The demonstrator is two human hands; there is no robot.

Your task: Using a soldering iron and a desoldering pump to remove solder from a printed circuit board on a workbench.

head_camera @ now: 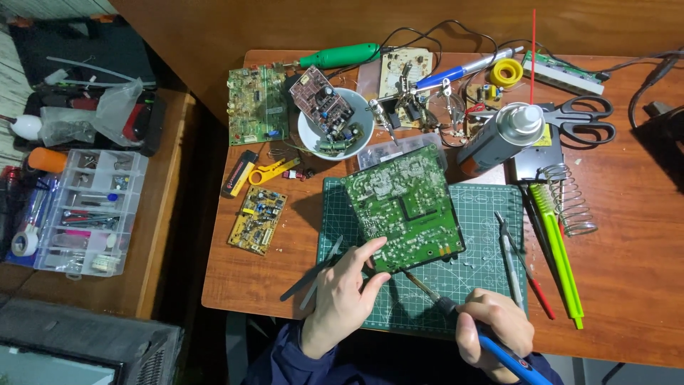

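Under left grip (345,296), green board (404,207)

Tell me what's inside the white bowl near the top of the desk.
The white bowl holds a small brown circuit board, leaning tilted and sticking out over the rim, with loose electronic parts beside it. Whatever lies under the board, and the bowl's bottom, is covered.

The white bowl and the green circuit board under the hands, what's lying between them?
In the head view, a clear plastic box lies between the white bowl and the green circuit board, partly tucked under the board's far edge.
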